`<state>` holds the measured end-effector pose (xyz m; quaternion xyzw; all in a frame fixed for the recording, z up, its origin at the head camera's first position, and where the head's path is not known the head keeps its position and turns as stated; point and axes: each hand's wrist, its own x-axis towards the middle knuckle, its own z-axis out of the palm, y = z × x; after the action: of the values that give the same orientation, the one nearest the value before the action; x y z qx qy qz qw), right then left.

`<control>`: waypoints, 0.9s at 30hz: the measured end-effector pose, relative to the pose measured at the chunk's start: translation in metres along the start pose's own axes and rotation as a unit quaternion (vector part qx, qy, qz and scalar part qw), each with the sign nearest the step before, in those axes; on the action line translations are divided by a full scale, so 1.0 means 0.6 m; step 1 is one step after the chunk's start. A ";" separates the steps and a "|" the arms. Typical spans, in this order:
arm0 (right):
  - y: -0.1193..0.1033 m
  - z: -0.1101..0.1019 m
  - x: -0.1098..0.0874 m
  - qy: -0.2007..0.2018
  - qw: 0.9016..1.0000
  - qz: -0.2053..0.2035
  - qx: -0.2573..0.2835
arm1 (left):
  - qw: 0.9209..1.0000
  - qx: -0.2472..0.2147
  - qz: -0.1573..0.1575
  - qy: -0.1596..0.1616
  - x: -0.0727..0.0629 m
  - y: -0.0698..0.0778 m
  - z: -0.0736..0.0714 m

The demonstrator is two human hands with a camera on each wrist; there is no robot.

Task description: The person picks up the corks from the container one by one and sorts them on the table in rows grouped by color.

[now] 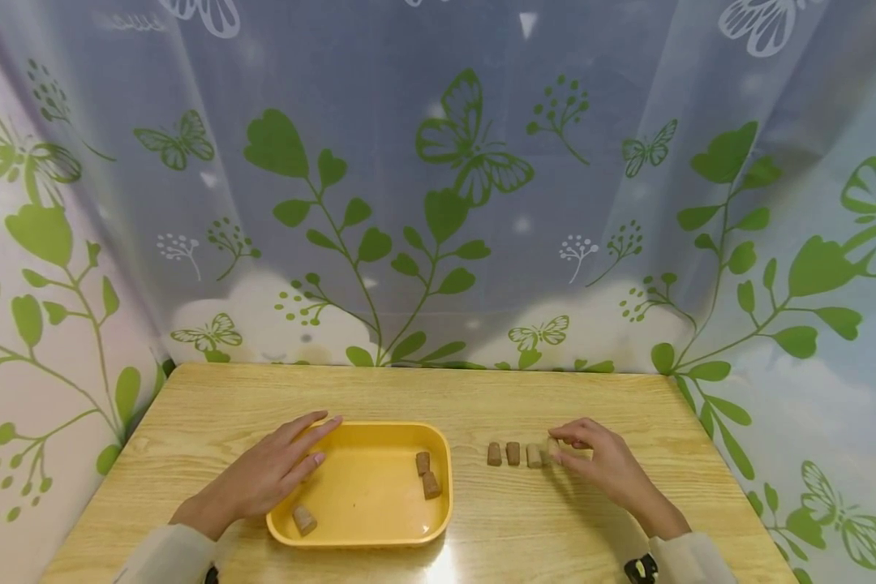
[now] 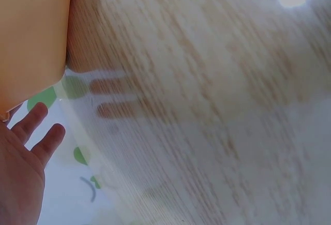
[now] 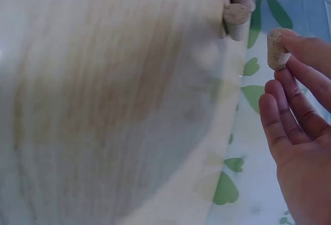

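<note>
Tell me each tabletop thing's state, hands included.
Yellow tray: upright, open-topped.
Light cork in tray: alone, near left corner.
Two brown corks in tray: close together.
Three corks outside tray: standing in a row.
Held cork: pinched, beside that row.
Left hand: at tray's left rim.
Right hand: pinching that cork.

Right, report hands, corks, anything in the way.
Left hand over left rim of yellow tray. Right hand pinching light cork, right of three corks. Three more corks in tray. Nothing visible blocking either hand.
</note>
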<state>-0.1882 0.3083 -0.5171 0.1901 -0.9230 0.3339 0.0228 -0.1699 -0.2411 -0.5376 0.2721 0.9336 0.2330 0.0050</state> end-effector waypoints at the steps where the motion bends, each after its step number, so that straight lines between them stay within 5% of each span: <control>1: 0.002 0.001 0.000 -0.002 1.000 0.004 0.005 | 1.000 -0.001 0.000 -0.001 0.000 0.000 0.000; 9: 0.023 0.008 0.000 -0.014 0.999 0.036 0.031 | 1.000 -0.003 -0.001 -0.003 0.001 0.001 -0.003; 27: 0.047 0.021 -0.001 -0.019 0.999 0.021 0.031 | 1.000 -0.006 -0.001 0.001 0.000 0.001 -0.001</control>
<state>-0.1968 0.3207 -0.5440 0.1781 -0.9161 0.3592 -0.0076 -0.1695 -0.2408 -0.5365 0.2708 0.9325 0.2388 0.0056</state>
